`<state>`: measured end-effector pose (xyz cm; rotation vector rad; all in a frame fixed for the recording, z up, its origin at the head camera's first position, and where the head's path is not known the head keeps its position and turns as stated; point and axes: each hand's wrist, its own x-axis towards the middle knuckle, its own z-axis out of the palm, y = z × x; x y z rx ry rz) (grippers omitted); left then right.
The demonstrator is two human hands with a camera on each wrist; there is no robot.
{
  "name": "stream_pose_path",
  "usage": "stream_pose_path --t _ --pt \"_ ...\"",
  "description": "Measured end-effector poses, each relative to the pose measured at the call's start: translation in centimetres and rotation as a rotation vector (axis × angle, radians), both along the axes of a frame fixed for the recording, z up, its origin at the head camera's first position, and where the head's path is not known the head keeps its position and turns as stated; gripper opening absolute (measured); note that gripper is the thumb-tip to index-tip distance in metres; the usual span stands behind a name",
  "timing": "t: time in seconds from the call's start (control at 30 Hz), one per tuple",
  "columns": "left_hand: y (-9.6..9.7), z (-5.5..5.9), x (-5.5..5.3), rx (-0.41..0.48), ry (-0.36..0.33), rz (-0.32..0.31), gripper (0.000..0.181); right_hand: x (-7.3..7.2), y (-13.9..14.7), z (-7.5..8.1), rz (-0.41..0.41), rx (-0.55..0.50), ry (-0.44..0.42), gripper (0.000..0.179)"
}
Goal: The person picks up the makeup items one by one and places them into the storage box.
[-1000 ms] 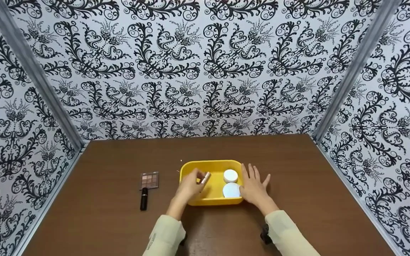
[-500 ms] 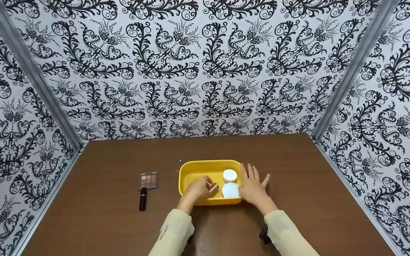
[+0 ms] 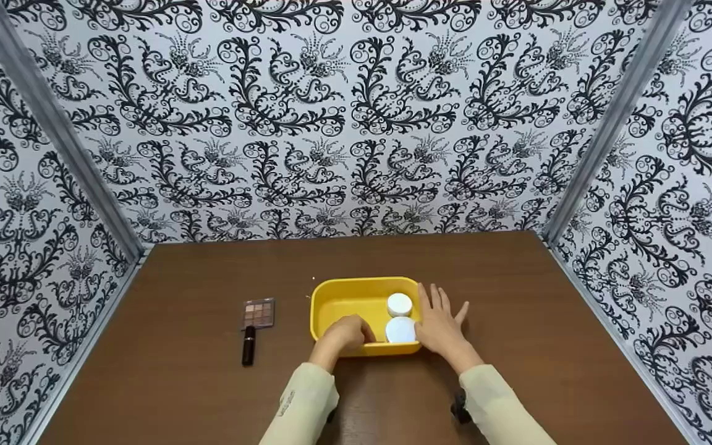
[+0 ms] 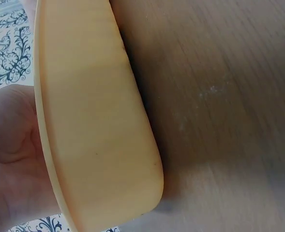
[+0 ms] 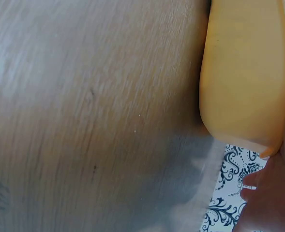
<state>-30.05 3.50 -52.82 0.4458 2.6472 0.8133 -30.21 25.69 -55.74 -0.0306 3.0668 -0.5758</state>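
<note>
My left hand [image 3: 345, 334] reaches down over the near edge of a yellow plastic tray [image 3: 356, 280], its fingers bent into it. The fingertips are hidden, and no small pale tube shows; I cannot tell whether they still hold it. Two round white lidded jars stand inside at the right: a smaller one [image 3: 399, 305] behind and a larger one [image 3: 400, 330] in front. With fingers spread, my right hand [image 3: 439, 324] rests against the tray's right end, thumb beside the larger jar. In the left wrist view, the tray's outer wall [image 4: 94, 116] hides the fingers.
Left of the tray, an eyeshadow palette [image 3: 258, 313] lies on the brown wooden table [image 3: 195, 383]. A black cosmetic tube [image 3: 249, 346] lies at its front edge. Walls with black-and-white scroll patterns [image 3: 356, 123] enclose the table at the back and both sides.
My left hand has moved right and down into the tray with a small pale tube, which is now out of sight. The right hand stays at the tray's right end.
</note>
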Motion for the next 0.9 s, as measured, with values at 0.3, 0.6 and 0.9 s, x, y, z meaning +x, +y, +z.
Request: stream_pose_path --t 0.3,0.6,0.9 --pt "-0.2 0.0 0.5 0.004 0.019 -0.009 0.022 0.1 -0.1 -0.3 0.000 0.001 -0.003 0.077" --pt "-1.3 1.1 0.8 0.036 0.055 -0.021 0.014 0.1 -0.2 -0.2 0.003 -0.008 -0.012 0.079" --pt "-3.5 3.7 0.8 0.096 0.107 0.005 0.021 0.1 -0.1 0.2 0.004 -0.011 -0.006 0.078"
